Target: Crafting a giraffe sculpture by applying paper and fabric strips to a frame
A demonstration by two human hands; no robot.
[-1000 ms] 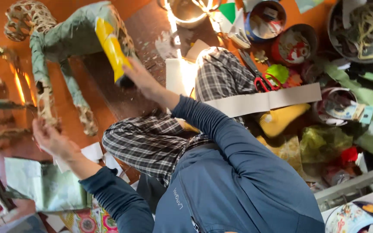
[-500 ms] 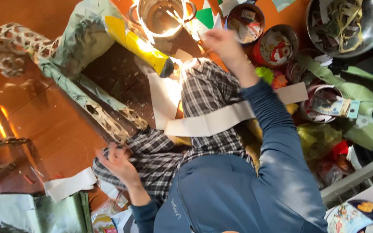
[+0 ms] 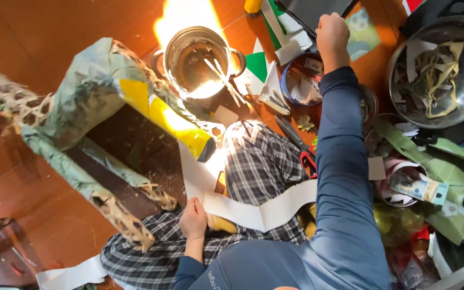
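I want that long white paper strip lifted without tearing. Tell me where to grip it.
Grip the white paper strip at its free right end, which lies over the knee beside the blue sleeve. Come from above; the left hand rests on the other end.

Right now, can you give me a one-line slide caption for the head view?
Left hand rests on a long white paper strip across checked trousers; right hand reaches past a steel pot.

A paper strip (image 3: 259, 210) lies across the lap, a woven frame (image 3: 87, 129) to its left, a pot (image 3: 198, 62) ahead, a bowl (image 3: 440, 70) far right.
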